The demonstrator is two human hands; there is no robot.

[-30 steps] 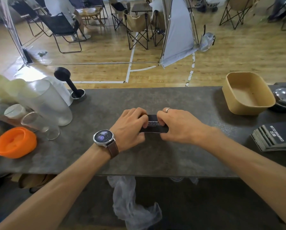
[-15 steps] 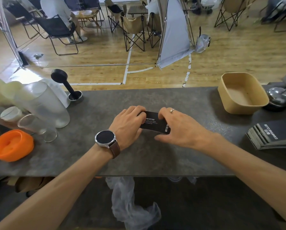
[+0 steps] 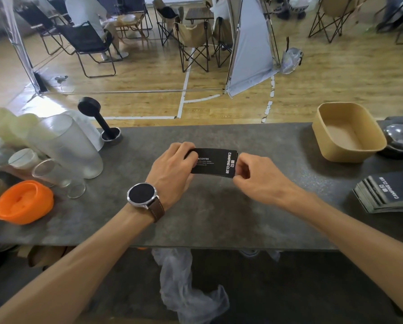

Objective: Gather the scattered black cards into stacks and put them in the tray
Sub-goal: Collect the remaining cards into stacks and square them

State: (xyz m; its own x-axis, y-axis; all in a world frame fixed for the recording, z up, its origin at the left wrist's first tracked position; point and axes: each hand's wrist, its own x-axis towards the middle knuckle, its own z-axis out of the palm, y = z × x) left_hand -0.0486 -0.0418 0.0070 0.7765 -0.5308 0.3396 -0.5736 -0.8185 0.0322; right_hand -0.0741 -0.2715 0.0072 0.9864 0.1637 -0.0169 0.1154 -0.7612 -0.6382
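Note:
A stack of black cards (image 3: pixel 215 163) with white print is held over the middle of the grey counter (image 3: pixel 219 211). My left hand (image 3: pixel 174 170) grips its left end, fingers curled over the top edge. My right hand (image 3: pixel 254 176) pinches its right end. The tan paper tray (image 3: pixel 324 146) stands at the back right of the counter, with nothing in it. A second fanned stack of black cards (image 3: pixel 387 192) lies at the right edge.
Frosted and clear plastic cups (image 3: pixel 64 148) lie clustered at the left, beside an orange lid (image 3: pixel 23 202). A black tamper (image 3: pixel 97 118) stands at the back left. A dark metal bell (image 3: pixel 401 139) sits behind the tray. A plastic bag (image 3: pixel 186 288) hangs below the counter.
The card stack has come up off the counter and turned face up. My right hand slid from lying over the cards to pinching their right end; my left hand stays on the left end.

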